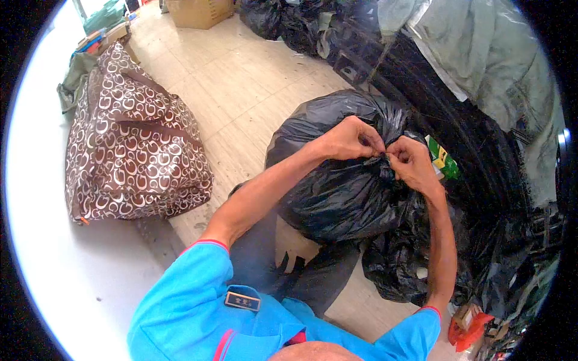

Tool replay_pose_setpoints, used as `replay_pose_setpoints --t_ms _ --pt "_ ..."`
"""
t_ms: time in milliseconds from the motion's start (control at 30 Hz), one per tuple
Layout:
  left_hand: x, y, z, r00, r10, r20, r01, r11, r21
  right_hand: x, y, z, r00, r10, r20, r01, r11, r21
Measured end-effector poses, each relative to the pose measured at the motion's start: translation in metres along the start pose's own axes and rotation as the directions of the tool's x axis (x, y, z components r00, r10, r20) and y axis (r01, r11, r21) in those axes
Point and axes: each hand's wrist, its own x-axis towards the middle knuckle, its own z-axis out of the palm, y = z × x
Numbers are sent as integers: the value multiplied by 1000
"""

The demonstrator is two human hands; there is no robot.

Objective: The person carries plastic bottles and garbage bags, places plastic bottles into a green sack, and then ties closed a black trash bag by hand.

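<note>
A full black garbage bag (325,186) sits on the floor in front of my legs, its plastic bunched together near the top right. My left hand (352,138) pinches the gathered plastic from the left side. From the right, my right hand (414,163) grips the same bunch, its fingertips almost touching those of the left. The fingers of both hands are closed, and the exact bit of plastic between them is too small to make out.
A large brown patterned bag (138,144) stands on the left by the white wall. A cardboard box (198,12) is at the back. More black garbage bags (415,259) and a grey-green cloth (487,54) lie to the right. A red plastic bag (468,331) is at lower right.
</note>
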Motion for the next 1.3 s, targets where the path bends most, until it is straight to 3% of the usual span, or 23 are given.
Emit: replay_pose_setpoints --t_ms 433,733,800,1033,1133,1300 --pt "-1 -4 -1 994 97 40 -100 993 60 -3 -4 3 1000 -6 0 6 998 -62" --pt "-3 -4 12 998 -9 -63 17 992 124 -6 -4 4 1000 -23 6 24 994 -102" --pt "-3 -4 15 992 69 -108 -49 983 178 -6 -4 6 992 -124 -39 115 978 -175" --pt "-6 -8 23 993 47 -113 -22 977 212 -12 -4 7 997 -64 -44 56 985 -161" --pt "-8 -9 24 981 154 -115 -117 952 283 -13 3 6 997 -71 -42 66 991 -121" --pt "-10 -5 19 974 218 -62 -192 941 279 -6 0 -4 992 -2 128 4 1000 -15"
